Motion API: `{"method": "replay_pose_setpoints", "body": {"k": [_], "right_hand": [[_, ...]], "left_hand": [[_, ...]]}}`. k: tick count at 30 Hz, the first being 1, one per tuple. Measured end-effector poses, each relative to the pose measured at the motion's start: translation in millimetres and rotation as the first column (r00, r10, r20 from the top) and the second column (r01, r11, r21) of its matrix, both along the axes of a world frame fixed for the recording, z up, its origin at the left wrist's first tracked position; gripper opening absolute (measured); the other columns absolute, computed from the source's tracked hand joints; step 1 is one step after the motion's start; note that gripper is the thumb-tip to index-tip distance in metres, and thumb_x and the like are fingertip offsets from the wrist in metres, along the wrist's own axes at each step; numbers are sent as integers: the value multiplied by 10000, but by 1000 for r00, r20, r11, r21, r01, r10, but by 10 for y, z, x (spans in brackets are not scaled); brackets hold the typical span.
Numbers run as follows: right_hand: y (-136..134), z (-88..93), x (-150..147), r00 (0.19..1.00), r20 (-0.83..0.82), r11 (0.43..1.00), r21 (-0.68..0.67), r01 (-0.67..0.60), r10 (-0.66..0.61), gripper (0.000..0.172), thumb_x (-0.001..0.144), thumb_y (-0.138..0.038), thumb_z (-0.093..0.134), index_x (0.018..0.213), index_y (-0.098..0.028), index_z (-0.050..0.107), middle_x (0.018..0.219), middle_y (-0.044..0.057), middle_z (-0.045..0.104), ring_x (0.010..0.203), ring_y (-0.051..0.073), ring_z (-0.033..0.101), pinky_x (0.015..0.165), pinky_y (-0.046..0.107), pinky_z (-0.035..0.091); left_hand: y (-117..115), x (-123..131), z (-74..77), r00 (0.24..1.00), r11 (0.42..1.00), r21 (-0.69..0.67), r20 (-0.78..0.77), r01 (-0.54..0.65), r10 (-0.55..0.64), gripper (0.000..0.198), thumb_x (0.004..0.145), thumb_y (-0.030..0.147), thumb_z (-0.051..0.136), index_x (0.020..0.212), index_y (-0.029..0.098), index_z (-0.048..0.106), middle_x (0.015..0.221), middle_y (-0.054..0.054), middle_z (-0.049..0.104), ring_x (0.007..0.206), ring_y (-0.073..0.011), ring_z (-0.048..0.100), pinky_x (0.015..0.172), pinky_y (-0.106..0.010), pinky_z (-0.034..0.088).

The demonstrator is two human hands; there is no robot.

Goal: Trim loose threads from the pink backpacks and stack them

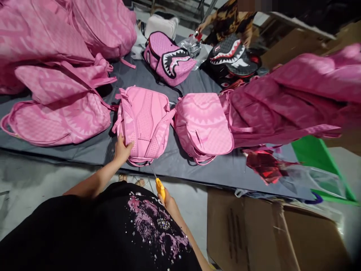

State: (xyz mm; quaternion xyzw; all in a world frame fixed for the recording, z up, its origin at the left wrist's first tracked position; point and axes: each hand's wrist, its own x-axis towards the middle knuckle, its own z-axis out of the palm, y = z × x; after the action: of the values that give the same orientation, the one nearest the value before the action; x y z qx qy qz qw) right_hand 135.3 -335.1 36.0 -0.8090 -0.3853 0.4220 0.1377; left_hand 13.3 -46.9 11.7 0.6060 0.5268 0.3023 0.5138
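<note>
A small pink backpack [145,113] lies on the dark-covered table with its padded back and shoulder straps facing up. My left hand [123,150] grips its lower left side, thumb on top and fingers along the edge. In my right hand [169,201] is a yellow-handled tool [160,188] with a thin metal shaft; its exact kind is unclear. The shaft's tip is close to the backpack's near edge, and I cannot tell whether they touch. Just to the right sits another pink backpack [210,120], its patterned front facing up.
Pink bags pile up at left [64,120] and right [267,98]. Farther back are a pink shark-mouth bag [169,60] and a black one [228,56], near another person's hand [201,27]. Red wrapping [263,163], a green bin [318,154] and a cardboard box [254,229] are at right.
</note>
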Motion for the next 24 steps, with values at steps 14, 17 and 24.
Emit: {"method": "replay_pose_setpoints", "body": {"k": [14, 17, 24], "right_hand": [[653, 103, 10, 948, 170, 946, -230, -227, 269, 391, 989, -303, 393, 1348, -185, 492, 1014, 114, 745, 934, 262, 711, 677, 293, 399], [694, 260, -44, 956, 153, 953, -213, -214, 249, 390, 989, -317, 390, 1347, -203, 495, 1011, 108, 745, 934, 264, 710, 675, 296, 397], [921, 360, -187, 947, 235, 957, -238, -163, 220, 411, 984, -311, 388, 1366, -188, 476, 979, 121, 751, 920, 283, 718, 675, 313, 425]], "left_hand": [[-2, 227, -256, 266, 360, 143, -909, 922, -321, 500, 912, 212, 502, 1392, 71, 499, 1322, -231, 586, 1213, -320, 564, 1033, -461, 392], [18, 273, -258, 252, 361, 135, -919, 923, -302, 435, 912, 159, 455, 1326, 60, 540, 1165, -203, 656, 1072, -297, 619, 905, -421, 445], [40, 334, -267, 269, 334, 165, -917, 928, -294, 503, 894, 199, 546, 1385, 106, 490, 1216, -197, 611, 1091, -301, 570, 901, -416, 398]]}}
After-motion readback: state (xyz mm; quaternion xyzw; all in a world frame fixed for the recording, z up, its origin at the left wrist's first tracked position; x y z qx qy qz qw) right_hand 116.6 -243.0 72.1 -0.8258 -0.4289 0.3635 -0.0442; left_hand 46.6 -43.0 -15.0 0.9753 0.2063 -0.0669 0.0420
